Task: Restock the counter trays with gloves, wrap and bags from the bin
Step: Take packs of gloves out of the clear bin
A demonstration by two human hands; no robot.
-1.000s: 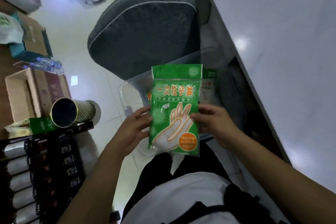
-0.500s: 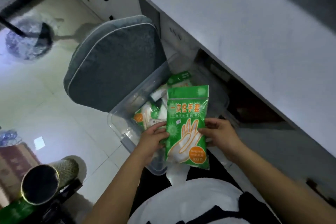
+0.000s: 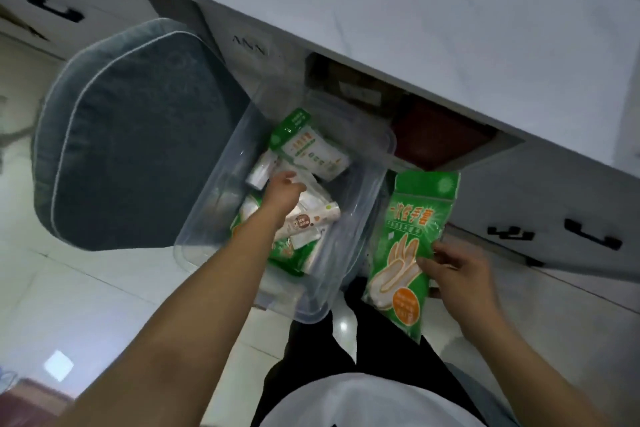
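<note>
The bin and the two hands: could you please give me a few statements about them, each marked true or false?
1. The right hand holds a green glove pack. True.
2. The left hand reaches into the clear bin. True.
3. The bin is empty. False: several packets lie in it.
4. The glove pack is inside the bin. False: it is held outside the bin, to its right.
5. A grey cushion lies to the left of the bin. True.
</note>
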